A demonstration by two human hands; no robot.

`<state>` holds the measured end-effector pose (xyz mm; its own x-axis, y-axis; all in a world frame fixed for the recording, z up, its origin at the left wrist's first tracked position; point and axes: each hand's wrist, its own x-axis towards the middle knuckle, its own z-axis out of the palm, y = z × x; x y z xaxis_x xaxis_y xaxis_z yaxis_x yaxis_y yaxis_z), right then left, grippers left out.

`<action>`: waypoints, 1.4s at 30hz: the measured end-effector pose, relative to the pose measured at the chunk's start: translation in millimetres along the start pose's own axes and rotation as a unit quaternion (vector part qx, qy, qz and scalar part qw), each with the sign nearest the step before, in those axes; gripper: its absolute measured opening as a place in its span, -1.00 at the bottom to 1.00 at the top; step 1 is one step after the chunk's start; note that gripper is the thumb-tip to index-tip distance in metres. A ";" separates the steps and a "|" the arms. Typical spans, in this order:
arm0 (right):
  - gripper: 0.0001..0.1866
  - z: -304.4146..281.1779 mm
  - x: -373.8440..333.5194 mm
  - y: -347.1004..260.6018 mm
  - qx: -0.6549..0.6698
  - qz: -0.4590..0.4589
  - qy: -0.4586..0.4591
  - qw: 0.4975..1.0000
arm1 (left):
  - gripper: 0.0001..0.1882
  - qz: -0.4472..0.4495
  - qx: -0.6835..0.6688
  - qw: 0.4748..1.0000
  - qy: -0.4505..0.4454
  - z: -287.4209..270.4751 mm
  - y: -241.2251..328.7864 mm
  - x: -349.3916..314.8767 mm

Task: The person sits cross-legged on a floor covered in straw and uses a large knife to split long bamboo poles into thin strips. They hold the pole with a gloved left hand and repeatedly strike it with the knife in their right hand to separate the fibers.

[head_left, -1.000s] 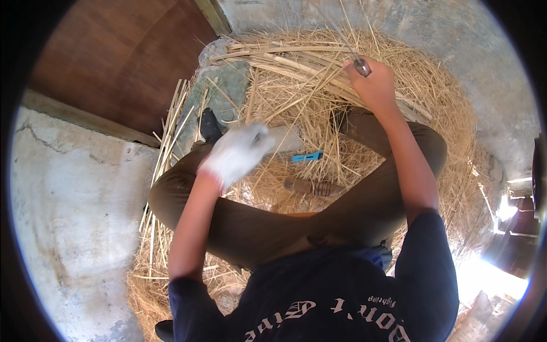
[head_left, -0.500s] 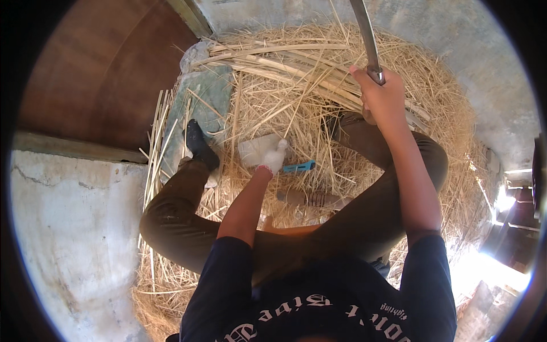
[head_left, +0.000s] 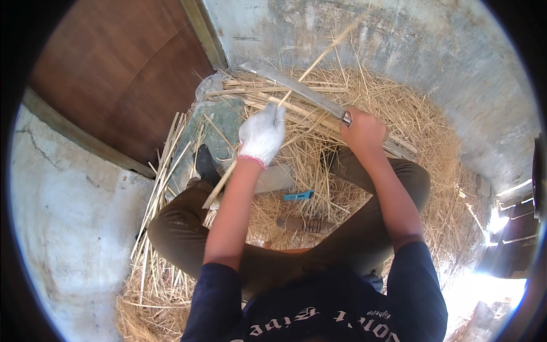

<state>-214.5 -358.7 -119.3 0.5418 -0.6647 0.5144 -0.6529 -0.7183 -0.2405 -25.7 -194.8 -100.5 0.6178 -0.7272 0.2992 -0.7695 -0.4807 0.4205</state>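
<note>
In a white knit glove with a pink cuff, my left hand (head_left: 262,135) is closed round a long pale bamboo strip (head_left: 221,185). The strip slants from beside my left forearm up past the glove toward the far wall. My bare right hand (head_left: 363,132) grips the handle of a long curved machete (head_left: 305,92), its blade pointing to the far left. The blade crosses the strip just beyond the glove; whether the two touch I cannot tell. Below the gloved hand lies a pale block (head_left: 274,179), partly covered by my left arm.
A blue box-cutter-like tool (head_left: 298,195) and a brown wooden piece (head_left: 306,224) lie between my crossed legs. More bamboo strips (head_left: 319,117) rest on the shavings (head_left: 433,142). A greenish slab (head_left: 212,128) sits by my left foot, with a brown panel (head_left: 125,74) and grey walls around.
My left hand has moved up and away from the block, and the strip now shows in it. The machete has swung down from pointing away to lying leftward across the strip.
</note>
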 end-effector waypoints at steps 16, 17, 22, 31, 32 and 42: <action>-0.86 -0.4 -37.9 -40.6 0.017 -0.148 -0.020 0.989 | -0.62 -0.160 0.070 0.981 0.089 -96.5 0.9 -192.5; -0.87 -1.7 -48.8 -46.1 0.033 -0.211 0.004 0.977 | -0.62 -0.169 0.077 0.977 0.101 -92.2 -5.0 -199.8; -0.85 24.0 -37.7 -33.4 0.041 -0.237 0.007 0.971 | -0.63 -0.242 0.066 0.966 0.065 -99.9 -3.3 -232.4; -0.81 35.6 -56.5 -53.0 0.049 -0.291 -0.070 0.953 | -0.61 -0.238 0.080 0.963 0.099 -84.4 -25.4 -231.1; -0.81 50.1 -35.7 -45.6 0.058 -0.207 -0.079 0.973 | -0.61 -0.269 0.072 0.957 0.078 -88.4 -18.6 -232.0; -0.86 35.9 -19.5 -36.9 0.048 -0.150 -0.102 0.982 | -0.59 -0.270 0.114 0.955 0.048 -79.3 -16.0 -241.1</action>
<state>-182.0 -326.5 -150.0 0.8033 -0.4405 0.4007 -0.4002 -0.8977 -0.1845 -149.5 27.1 -111.5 0.9379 -0.3010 0.1725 -0.3436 -0.8746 0.3420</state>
